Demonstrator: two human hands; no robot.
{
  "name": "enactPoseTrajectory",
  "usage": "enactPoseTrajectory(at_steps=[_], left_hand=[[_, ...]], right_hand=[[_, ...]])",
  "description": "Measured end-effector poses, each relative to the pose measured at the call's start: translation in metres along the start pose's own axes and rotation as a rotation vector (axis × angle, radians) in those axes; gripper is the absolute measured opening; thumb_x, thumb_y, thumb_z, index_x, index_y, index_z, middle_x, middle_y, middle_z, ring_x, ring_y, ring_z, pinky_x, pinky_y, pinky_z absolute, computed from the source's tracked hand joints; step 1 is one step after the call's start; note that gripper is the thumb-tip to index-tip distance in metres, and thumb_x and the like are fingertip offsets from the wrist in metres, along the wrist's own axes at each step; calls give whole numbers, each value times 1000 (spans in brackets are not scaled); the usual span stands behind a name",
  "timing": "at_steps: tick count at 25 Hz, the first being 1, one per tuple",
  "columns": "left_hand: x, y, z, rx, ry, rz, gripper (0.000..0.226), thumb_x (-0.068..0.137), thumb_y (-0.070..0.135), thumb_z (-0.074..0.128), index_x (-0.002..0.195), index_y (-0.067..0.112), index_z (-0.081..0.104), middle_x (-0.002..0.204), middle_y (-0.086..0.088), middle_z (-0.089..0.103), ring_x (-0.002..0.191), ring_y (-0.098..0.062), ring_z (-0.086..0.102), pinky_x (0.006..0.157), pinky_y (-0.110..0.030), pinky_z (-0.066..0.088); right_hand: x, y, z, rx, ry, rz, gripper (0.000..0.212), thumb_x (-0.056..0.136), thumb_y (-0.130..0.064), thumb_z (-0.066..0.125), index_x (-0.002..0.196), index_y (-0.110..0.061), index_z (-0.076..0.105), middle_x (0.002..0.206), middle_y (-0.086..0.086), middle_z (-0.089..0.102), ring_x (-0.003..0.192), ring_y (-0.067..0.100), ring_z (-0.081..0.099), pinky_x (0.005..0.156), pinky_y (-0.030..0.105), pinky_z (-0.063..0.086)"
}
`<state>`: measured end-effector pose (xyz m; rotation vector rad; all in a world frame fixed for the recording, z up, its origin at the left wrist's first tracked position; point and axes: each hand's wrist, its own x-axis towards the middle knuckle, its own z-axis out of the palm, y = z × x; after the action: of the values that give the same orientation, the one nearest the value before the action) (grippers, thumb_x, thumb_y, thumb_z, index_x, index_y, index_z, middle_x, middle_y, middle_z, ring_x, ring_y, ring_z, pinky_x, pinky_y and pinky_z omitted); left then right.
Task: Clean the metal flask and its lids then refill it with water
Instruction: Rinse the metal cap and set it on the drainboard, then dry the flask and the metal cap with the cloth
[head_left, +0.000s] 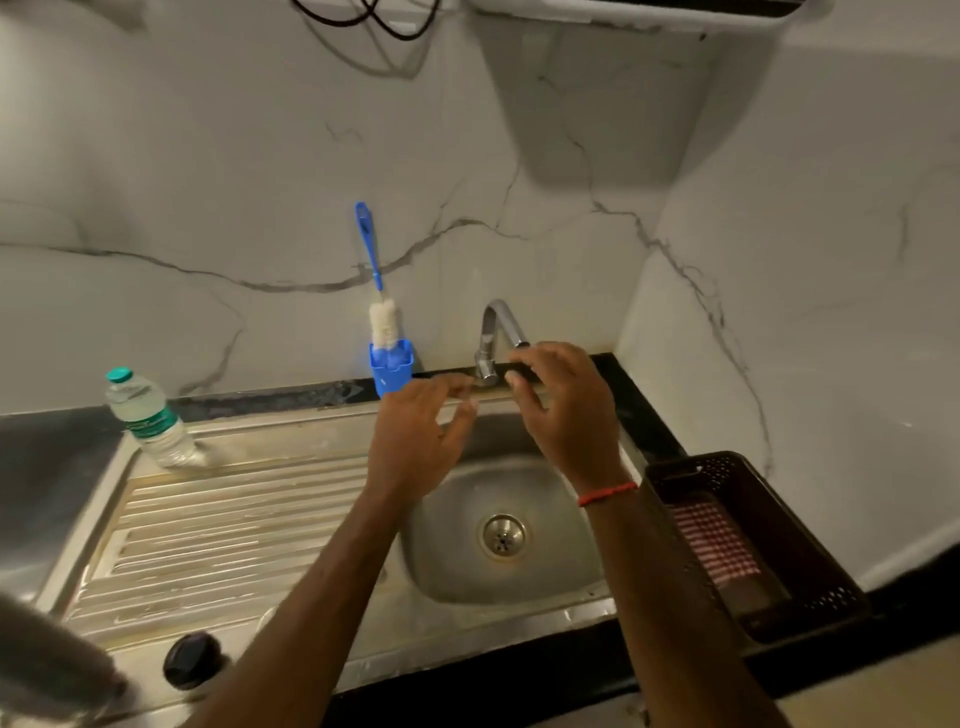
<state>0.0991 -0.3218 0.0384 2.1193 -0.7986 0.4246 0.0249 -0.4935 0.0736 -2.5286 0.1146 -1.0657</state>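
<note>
Both hands (415, 441) (566, 410) empty, fingers spread, at tap (498, 332); lid (192, 660) behind them unwashed; cleaning, refill seemingly pending.

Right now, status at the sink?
Left hand and right hand open, empty, by tap. Flask unclear; dark lid on drainboard. Basin empty.

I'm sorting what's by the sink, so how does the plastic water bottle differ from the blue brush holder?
The plastic water bottle is clear with a green cap and stands on the sink's drainboard, far left. The blue brush holder is opaque, open-topped, holds a bottle brush, and stands against the wall beside the tap. Both stand upright, untouched by either hand.
</note>
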Motion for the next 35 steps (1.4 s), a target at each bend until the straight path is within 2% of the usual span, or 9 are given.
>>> enactPoseTrajectory(at_steps=[1,4,5,8,11,22,28,32,35], left_hand=[[2,-3,9,28,3,-32,32,96,48,54,118,27,65,120,9,69,107,-12,61,95,-38,45],[-7,-22,43,277,-475,-266,45,89,61,57,125,34,57,133,6,63,116,-16,57,102,-46,47],[-11,-24,52,310,-517,-296,46,89,59,59,128,35,56,132,5,62,119,-19,56,103,-49,46],[-9,-17,65,316,-340,-189,55,93,58,57,142,36,45,141,4,56,135,-21,44,108,-51,34],[-8,-8,79,322,-444,-266,69,89,62,61,148,36,36,148,-1,53,140,-26,41,110,-55,31],[35,54,137,243,-257,-4,66,92,66,49,148,34,33,144,0,55,138,-23,42,112,-58,32],[42,81,171,144,-354,61,69,87,72,38,145,34,38,144,1,50,138,-20,38,113,-56,30],[38,87,189,113,-428,82,64,91,65,53,144,31,41,147,1,49,140,-20,37,113,-55,28],[30,91,197,91,-478,116,60,93,60,58,143,32,42,149,4,47,141,-18,36,113,-55,29]], right_hand=[[-2,9,6,24,0,36,23,97,-24,62,118,-16,66,112,0,65,104,12,58,88,23,48],[-39,38,41,-16,-561,268,41,93,-27,65,134,-26,57,127,1,64,120,18,59,99,35,50],[-51,49,46,1,-577,326,43,94,-28,65,136,-28,56,129,0,64,122,18,58,101,35,50],[-55,66,45,63,-290,313,38,95,-32,62,132,-27,57,125,-4,64,116,11,59,97,29,51],[-53,75,42,6,-504,302,51,91,-35,68,138,-29,53,130,-1,63,122,18,57,100,37,50],[-17,153,-41,-64,-222,305,55,88,-43,69,138,-28,51,118,1,60,113,19,55,93,34,51],[-44,210,-104,-137,-476,664,44,92,-51,63,129,-29,57,119,-3,65,97,14,62,77,25,48],[-81,253,-110,-199,-690,883,46,93,-44,65,131,-21,58,131,6,62,117,24,59,99,38,48],[-107,271,-98,-217,-769,929,45,94,-39,64,133,-18,57,133,8,59,119,26,58,102,38,47]])
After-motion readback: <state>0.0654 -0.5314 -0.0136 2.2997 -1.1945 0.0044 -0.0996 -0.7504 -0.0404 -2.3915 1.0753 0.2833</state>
